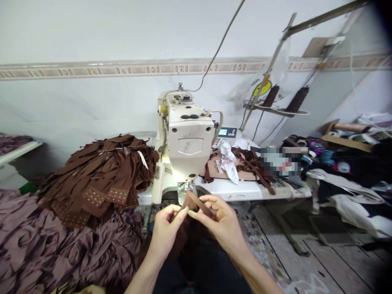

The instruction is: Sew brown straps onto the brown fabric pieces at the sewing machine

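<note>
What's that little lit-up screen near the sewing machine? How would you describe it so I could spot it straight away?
Start at the cream industrial sewing machine in the middle of the view. Just past its right side, above the pile of brown strips, sits a small grey control panel. Its lit screen and buttons set it apart from everything around it.

A white painted wall [92, 32] runs across the room, banded by a patterned tile border [131, 68] in beige and dull pink — flat, even light lies on it. The floor [324, 261] at lower right is grey and paint-flecked, laid in long strips, possibly boards, though the view is poor there. A white table top [232, 188] stands near the wall, and a white shelf [18, 151] juts in at far left.
</note>
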A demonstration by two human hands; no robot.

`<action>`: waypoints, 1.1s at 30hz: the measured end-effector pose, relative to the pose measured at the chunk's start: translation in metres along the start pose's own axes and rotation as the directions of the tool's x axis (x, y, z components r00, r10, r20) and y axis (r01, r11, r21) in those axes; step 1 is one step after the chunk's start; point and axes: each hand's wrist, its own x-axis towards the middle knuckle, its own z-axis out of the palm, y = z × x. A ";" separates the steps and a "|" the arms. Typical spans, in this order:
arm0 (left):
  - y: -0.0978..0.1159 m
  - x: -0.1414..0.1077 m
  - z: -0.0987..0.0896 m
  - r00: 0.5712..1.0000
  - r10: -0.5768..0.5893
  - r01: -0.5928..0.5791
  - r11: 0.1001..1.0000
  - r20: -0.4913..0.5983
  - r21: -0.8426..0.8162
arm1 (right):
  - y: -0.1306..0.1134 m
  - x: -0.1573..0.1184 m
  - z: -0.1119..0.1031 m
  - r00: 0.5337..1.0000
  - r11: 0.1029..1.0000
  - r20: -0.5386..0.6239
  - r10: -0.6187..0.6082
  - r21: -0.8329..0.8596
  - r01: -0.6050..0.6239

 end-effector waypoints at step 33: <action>0.007 -0.012 0.005 0.684 0.652 -0.575 0.208 0.327 0.791 | 0.020 0.118 -0.006 0.954 0.846 0.151 -0.260 -0.441 0.300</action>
